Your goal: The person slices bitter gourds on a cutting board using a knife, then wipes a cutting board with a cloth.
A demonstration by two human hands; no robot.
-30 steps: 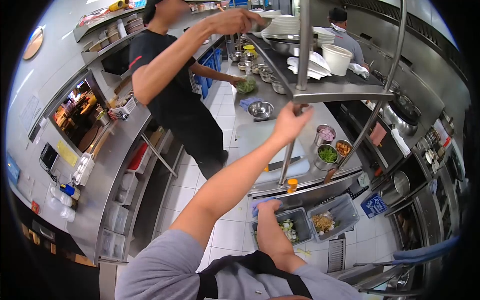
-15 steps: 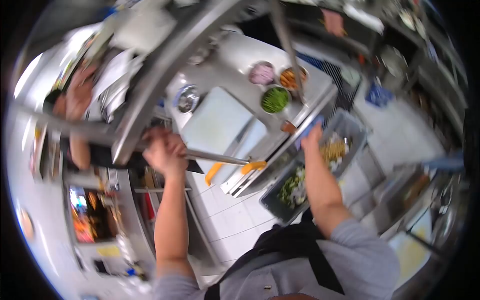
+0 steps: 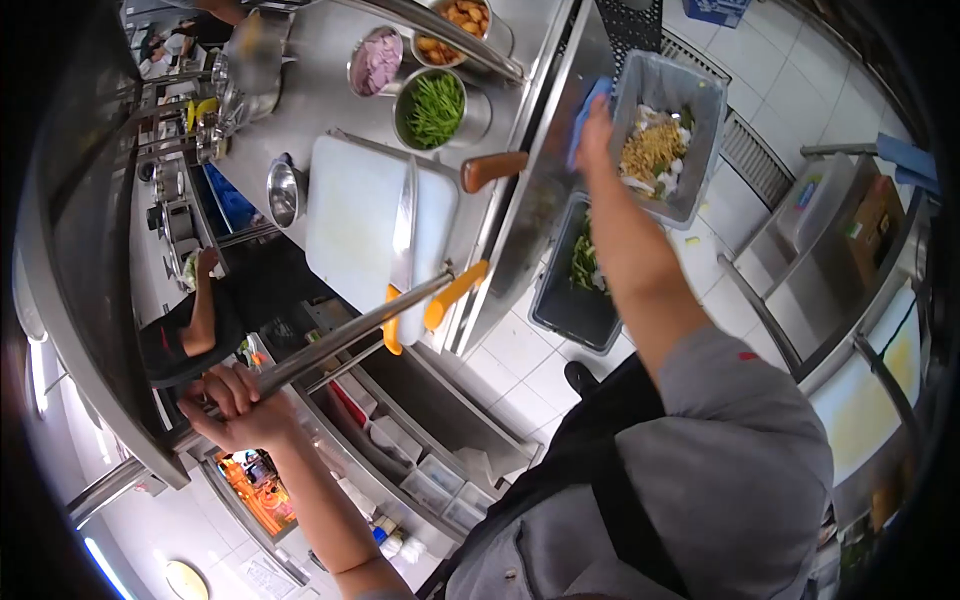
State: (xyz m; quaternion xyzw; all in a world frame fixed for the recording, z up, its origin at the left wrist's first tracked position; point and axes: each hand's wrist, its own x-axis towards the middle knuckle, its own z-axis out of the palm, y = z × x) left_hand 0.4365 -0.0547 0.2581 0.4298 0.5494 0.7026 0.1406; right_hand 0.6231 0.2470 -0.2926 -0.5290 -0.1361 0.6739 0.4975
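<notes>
My left hand [image 3: 238,405] is closed round the metal post [image 3: 335,350], close to the shelf edge at lower left. At the counter's front face [image 3: 530,175], my right hand [image 3: 597,135] presses a blue cloth [image 3: 587,115]. A knife [image 3: 404,225] with an orange handle lies on white cutting boards [image 3: 350,215]. Beside it are a second orange handle [image 3: 455,296] and a brown wooden handle [image 3: 494,170]. Metal containers hold green pieces [image 3: 434,108], pink pieces [image 3: 377,62] and orange-brown pieces [image 3: 462,20].
Two grey bins stand below my right arm, one with food scraps [image 3: 657,155], one with greens [image 3: 582,262]. A metal bowl [image 3: 286,193] sits by the boards. A co-worker's arm [image 3: 203,310] is at left. The shelf frame [image 3: 85,290] curves along the left.
The view has turned and come closer to the counter. My right hand and the cloth have moved along the counter front, away from the orange handles. My left hand stays at the post.
</notes>
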